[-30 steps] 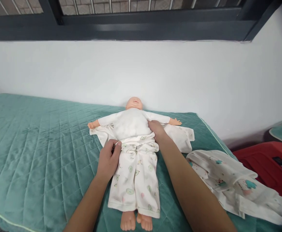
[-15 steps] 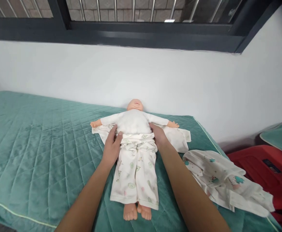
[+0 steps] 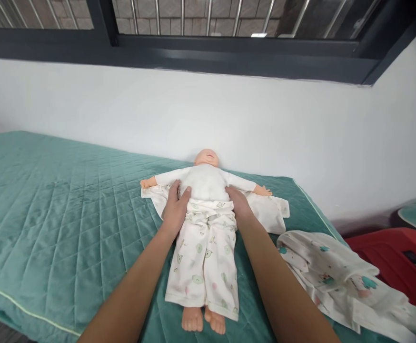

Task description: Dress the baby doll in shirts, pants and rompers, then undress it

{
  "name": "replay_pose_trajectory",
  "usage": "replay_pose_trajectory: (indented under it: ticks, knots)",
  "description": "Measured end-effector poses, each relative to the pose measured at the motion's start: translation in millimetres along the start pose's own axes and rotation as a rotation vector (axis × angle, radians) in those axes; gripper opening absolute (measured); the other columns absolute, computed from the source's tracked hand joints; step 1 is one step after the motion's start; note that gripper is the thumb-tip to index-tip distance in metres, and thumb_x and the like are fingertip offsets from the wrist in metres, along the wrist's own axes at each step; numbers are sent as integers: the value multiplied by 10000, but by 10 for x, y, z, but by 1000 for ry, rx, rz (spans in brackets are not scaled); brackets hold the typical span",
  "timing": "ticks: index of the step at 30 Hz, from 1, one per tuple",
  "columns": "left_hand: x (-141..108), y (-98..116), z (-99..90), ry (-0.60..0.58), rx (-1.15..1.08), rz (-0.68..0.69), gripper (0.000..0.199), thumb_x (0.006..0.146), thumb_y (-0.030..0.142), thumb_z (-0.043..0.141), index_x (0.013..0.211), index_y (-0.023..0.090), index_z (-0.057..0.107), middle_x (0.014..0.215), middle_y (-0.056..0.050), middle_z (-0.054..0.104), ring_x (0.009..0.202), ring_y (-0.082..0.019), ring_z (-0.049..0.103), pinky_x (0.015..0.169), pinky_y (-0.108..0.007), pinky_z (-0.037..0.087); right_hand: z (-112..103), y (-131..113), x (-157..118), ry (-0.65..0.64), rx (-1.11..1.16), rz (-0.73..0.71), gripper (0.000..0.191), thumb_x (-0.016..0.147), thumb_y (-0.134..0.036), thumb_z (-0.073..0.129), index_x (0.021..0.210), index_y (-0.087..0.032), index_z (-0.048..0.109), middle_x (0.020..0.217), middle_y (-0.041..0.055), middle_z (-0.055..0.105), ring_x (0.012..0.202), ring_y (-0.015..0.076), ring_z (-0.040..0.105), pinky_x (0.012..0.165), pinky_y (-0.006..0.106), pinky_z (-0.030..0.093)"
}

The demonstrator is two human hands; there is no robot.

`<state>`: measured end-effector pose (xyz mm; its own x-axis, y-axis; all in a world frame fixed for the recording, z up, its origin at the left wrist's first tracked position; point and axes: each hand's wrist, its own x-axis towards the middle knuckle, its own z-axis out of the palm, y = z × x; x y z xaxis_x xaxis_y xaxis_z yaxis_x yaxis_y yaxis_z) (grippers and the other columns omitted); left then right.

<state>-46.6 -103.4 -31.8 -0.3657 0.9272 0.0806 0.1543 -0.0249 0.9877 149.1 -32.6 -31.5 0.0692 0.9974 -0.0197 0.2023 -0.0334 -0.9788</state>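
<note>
A baby doll point(image 3: 205, 181) lies on its back with arms spread, wearing a white long-sleeved top and white printed trousers point(image 3: 201, 267). Its bare feet show below the trouser legs. My left hand point(image 3: 177, 206) clasps one side of the doll at the waist, thumb on the belly and fingers along the flank. On the opposite side, my right hand point(image 3: 238, 202) presses around the waist just above the trouser waistband; some of its fingers are hidden. Under the doll's back and arms, a pale printed garment point(image 3: 270, 209) is spread out.
The doll rests on a green quilted bed cover point(image 3: 86, 228). At the right lies a crumpled white printed garment point(image 3: 340, 276), with a red object point(image 3: 390, 250) beyond it. A white wall point(image 3: 158, 109) and dark window frame point(image 3: 229, 59) border the far side.
The camera view has shifted slightly, so the scene sits a little farther right. Both hands stay at the doll's waist, and the doll's pose looks much the same.
</note>
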Motion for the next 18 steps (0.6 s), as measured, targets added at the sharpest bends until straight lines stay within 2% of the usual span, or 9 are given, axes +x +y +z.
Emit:
replay_pose_trajectory:
  ticks: [3, 7, 10, 13, 18]
  knots:
    - [66, 15, 21, -37, -66, -18, 693, 894, 600, 517, 1486, 260, 399, 1590, -49, 357, 1460, -235, 360, 1184, -370, 337, -14, -27, -7, 54, -63, -25, 280, 833, -439, 551, 921, -228, 713, 1035, 58, 748, 1132, 251, 604, 971, 343, 464]
    - [232, 81, 37, -89, -103, 12, 581, 912, 550, 515, 1407, 245, 522, 1532, -39, 453, 1428, -233, 413, 1190, -364, 338, -12, -25, 24, 69, -142, -73, 380, 865, -475, 489, 951, -185, 718, 1140, 97, 725, 1171, 263, 577, 1019, 353, 422]
    - [306, 100, 49, -123, -93, 64, 521, 925, 522, 499, 1342, 223, 590, 1460, -52, 541, 1389, -231, 463, 1197, -384, 322, -8, 11, 67, 71, -196, -108, 393, 869, -485, 476, 943, -189, 723, 1143, 103, 722, 1179, 276, 569, 1050, 375, 394]
    - [299, 107, 52, -108, -57, 97, 488, 935, 507, 483, 1288, 205, 633, 1400, -57, 598, 1349, -228, 502, 1186, -382, 329, -7, 63, 118, 68, -233, -146, 404, 874, -503, 452, 949, -219, 730, 1096, 88, 733, 1163, 289, 574, 1059, 412, 385]
    - [267, 130, 46, -92, -30, 88, 434, 926, 496, 507, 1200, 211, 685, 1305, -50, 667, 1266, -245, 567, 1152, -391, 363, -12, 151, 182, 36, -275, -248, 437, 882, -520, 419, 1004, -242, 735, 1057, 76, 739, 1123, 301, 598, 1039, 448, 406]
